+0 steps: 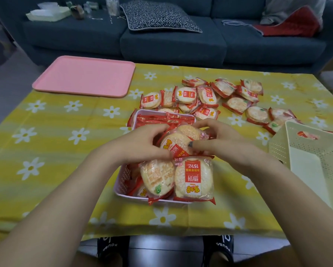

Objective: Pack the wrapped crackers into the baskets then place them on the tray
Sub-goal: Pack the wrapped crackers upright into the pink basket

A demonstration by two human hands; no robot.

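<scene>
A pink basket (121,179) sits on the yellow flowered tablecloth (52,170), and everything else can be placed from it. It is packed with wrapped crackers: two packs stand upright at its near end, one showing its plain side (157,177) and one its red label (193,178), and more red wrappers fill the far end (158,120), too crowded to count.

Both hands meet over the middle of the basket. The left hand (142,141) has its fingers curled around the left edge of a cracker pack (178,143) that lies tilted above the basket's contents. The right hand (217,139) curls its fingers and thumb against the right edge of the same pack, so the two hands hold it between them. A second pack (188,131) lies just behind it, partly under the fingers; whether either hand grips it cannot be told.

Beyond the basket and to its right, a loose heap of wrapped crackers (219,97) spreads over the cloth, roughly twenty packs, overlapping too much for an exact count. To the basket's right stands one cream basket (296,149), tilted, with a single pack visible through its handle slot. Far left of the pink basket, at the table's back corner, lies one pink tray (84,76). Behind the table runs a dark blue sofa (171,45) bearing one patterned cushion (160,16).
</scene>
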